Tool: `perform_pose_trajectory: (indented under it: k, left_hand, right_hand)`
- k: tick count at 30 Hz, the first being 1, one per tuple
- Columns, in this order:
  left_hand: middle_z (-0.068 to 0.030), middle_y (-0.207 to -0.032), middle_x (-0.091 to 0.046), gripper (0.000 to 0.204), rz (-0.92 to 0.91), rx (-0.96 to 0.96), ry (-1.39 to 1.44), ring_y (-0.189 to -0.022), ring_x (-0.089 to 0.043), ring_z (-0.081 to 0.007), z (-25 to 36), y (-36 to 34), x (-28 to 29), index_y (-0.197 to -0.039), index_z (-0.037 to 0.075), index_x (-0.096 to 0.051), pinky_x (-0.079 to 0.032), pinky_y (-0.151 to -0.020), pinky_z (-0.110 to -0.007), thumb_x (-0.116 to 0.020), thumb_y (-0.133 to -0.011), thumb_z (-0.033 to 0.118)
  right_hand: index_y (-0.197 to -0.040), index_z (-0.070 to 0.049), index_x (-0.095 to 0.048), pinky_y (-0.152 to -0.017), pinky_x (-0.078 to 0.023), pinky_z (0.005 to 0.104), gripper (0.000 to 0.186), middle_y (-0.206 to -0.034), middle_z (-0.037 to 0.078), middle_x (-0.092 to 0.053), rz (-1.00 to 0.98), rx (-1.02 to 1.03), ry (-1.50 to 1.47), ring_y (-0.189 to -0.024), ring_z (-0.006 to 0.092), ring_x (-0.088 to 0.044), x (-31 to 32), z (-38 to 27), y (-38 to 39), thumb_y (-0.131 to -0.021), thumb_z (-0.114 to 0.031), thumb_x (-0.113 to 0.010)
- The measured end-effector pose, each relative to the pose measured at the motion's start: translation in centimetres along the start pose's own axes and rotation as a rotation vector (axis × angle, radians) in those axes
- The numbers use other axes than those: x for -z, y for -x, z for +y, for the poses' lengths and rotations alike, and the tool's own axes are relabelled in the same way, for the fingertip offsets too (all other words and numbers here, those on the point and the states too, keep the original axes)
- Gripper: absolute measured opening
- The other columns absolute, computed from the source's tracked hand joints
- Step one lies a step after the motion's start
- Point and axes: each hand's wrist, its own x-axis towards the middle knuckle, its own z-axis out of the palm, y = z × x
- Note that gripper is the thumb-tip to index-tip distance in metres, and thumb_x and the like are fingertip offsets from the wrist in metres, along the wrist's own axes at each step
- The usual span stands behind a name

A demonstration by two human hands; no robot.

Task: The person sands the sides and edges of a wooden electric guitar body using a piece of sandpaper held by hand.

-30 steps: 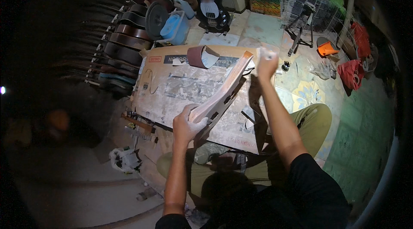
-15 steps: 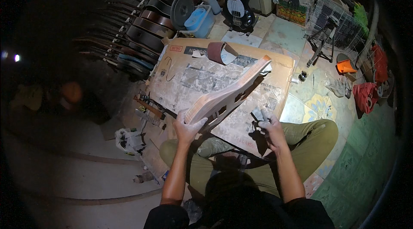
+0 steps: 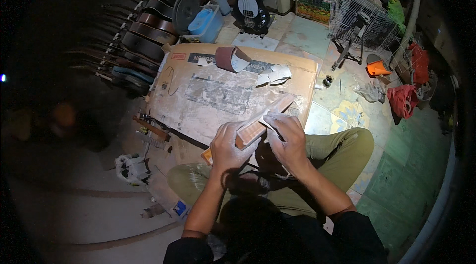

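Observation:
A bare wooden guitar body (image 3: pixel 252 132), dusty white along its rim, stands on edge over my lap, tilted so its narrow side faces up. My left hand (image 3: pixel 229 146) grips its near end, fingers wrapped over the edge. Against that same edge, my right hand (image 3: pixel 287 141) pinches a small pale folded piece (image 3: pixel 267 123), which looks like sandpaper; the fingers partly cover it. An orange-yellow bit (image 3: pixel 207 155) shows below my left hand, and I cannot make out what it belongs to.
Under the work lies a dusty cardboard sheet (image 3: pixel 163 101) with a curled reddish-brown sandpaper strip (image 3: pixel 227 59) and torn white paper (image 3: pixel 275 74). Guitars (image 3: pixel 144 41) line the left back; a black bass (image 3: pixel 250 16) stands behind. A tripod (image 3: pixel 349 48) and orange dustpan (image 3: pixel 378 67) are right.
The guitar body has swung down and turned, so its edge now faces up nearer me. My right hand has moved left with the folded piece, onto that edge. The view has shifted slightly.

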Motion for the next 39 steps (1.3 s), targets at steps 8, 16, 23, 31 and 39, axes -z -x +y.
perform_pose_trajectory:
  k: [8,16,23,31,39]
  left_hand:
    - [-0.0145,-0.103,-0.064,0.041,-0.064,0.025,-0.084,-0.098,-0.061,-0.0373,1.5,1.2,-1.8,-0.11,0.004,-0.064,-0.051,-0.079,-0.047,-0.076,-0.073,0.018]
    - [-0.0192,-0.103,-0.061,0.038,-0.124,-0.014,-0.08,-0.097,-0.058,-0.042,1.1,2.1,-2.2,-0.107,0.0,-0.06,-0.05,-0.078,-0.049,-0.069,-0.076,0.018]
    - [-0.0223,-0.105,-0.06,0.038,-0.139,-0.004,-0.04,-0.097,-0.058,-0.0438,0.5,2.7,-2.6,-0.107,-0.001,-0.06,-0.049,-0.08,-0.051,-0.069,-0.076,0.02]
    - [-0.0193,-0.102,-0.062,0.042,-0.023,-0.076,-0.268,-0.092,-0.062,-0.0416,1.5,3.0,-3.2,-0.105,0.001,-0.062,-0.054,-0.074,-0.049,-0.071,-0.074,0.028]
    - [-0.0158,-0.1,-0.062,0.048,-0.13,-0.019,-0.233,-0.088,-0.064,-0.0388,0.4,2.7,-2.9,-0.101,0.005,-0.061,-0.055,-0.069,-0.049,-0.075,-0.067,0.036]
  right_hand:
    - [-0.106,-0.001,-0.072,-0.079,-0.049,0.0396,0.022,-0.103,0.017,-0.069,0.058,-0.039,0.157,-0.085,0.0323,-0.061,1.0,2.3,0.6,-0.088,-0.01,-0.065]
    - [-0.1,-0.002,-0.073,-0.078,-0.05,0.0388,0.017,-0.096,0.014,-0.071,0.066,-0.062,0.137,-0.087,0.0303,-0.063,1.1,1.2,1.5,-0.085,-0.006,-0.069]
    - [-0.099,0.001,-0.073,-0.081,-0.051,0.0367,0.016,-0.101,0.015,-0.072,0.053,-0.09,0.17,-0.088,0.0306,-0.066,1.6,1.0,1.6,-0.086,-0.008,-0.068]
    - [-0.098,-0.001,-0.073,-0.082,-0.05,0.0345,0.015,-0.1,0.014,-0.073,0.147,-0.158,0.138,-0.09,0.0278,-0.067,0.8,1.8,2.6,-0.088,-0.011,-0.069]
    - [-0.094,0.002,-0.072,-0.074,-0.047,0.0392,0.019,-0.094,0.015,-0.071,0.037,-0.097,0.211,-0.08,0.0294,-0.063,0.6,2.1,3.3,-0.084,-0.014,-0.071]
